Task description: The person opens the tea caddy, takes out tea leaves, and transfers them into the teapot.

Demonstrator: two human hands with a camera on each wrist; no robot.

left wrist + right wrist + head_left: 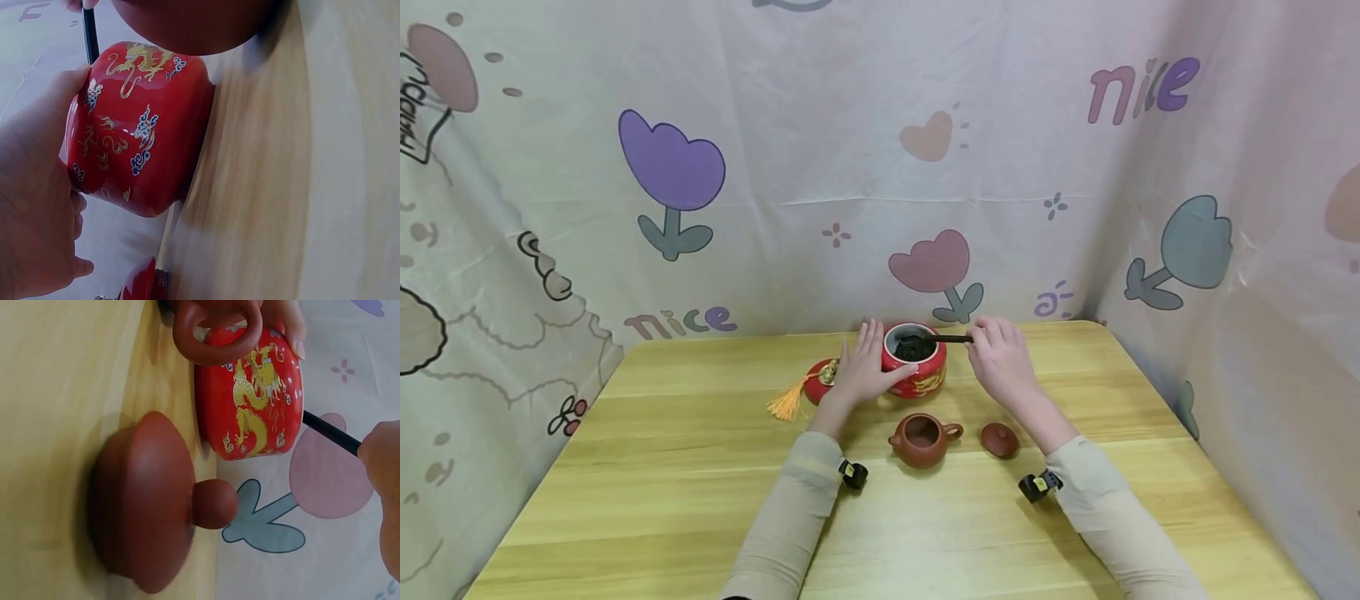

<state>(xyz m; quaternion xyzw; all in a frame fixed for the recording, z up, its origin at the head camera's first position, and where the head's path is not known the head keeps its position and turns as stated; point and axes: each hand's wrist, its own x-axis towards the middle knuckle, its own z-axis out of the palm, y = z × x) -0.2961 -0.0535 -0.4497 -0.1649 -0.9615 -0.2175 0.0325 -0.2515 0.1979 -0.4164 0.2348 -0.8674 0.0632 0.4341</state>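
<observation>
A red jar [917,379] with gold dragons stands near the table's back edge, with dark loose leaves, like tea, inside. My left hand [863,367] rests against its left side, fingers extended and thumb across the front near the rim. From the right, my right hand [1003,358] pinches the dark handle of a tea scoop [951,338], whose tip lies in the leaves. In the right wrist view the scoop's handle [331,433] slants over the rim; its tip is hidden there. A lidless brown teapot [920,454] stands in front of the jar.
The teapot's brown lid [1000,440] lies right of the teapot, below my right forearm. Left of the jar, partly behind my left hand, is a red lid [817,385] with a yellow tassel [787,402]. A patterned curtain [820,167] hangs behind the wooden table [662,467].
</observation>
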